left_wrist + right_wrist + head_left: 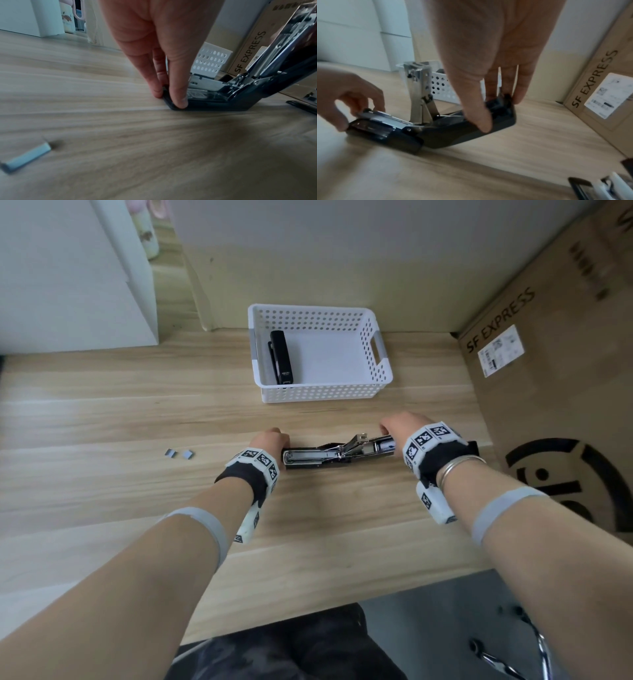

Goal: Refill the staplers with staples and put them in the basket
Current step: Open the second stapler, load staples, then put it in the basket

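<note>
My left hand (270,438) pinches the open stapler's (337,455) base end on the table (102,412) — my right hand (399,424) grips its lid end. A second stapler (281,357) lies in the basket (382,350).

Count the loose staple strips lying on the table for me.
2. One staple strip and a second strip lie side by side on the table, left of the left hand. More may be hidden inside the open stapler.

A home desk corner or small office: a light wood-grain desktop (102,412) against a plain wall, a white cabinet (68,268) at upper left, and a large cardboard "SF EXPRESS" shipping box (548,371) along the right.
</note>
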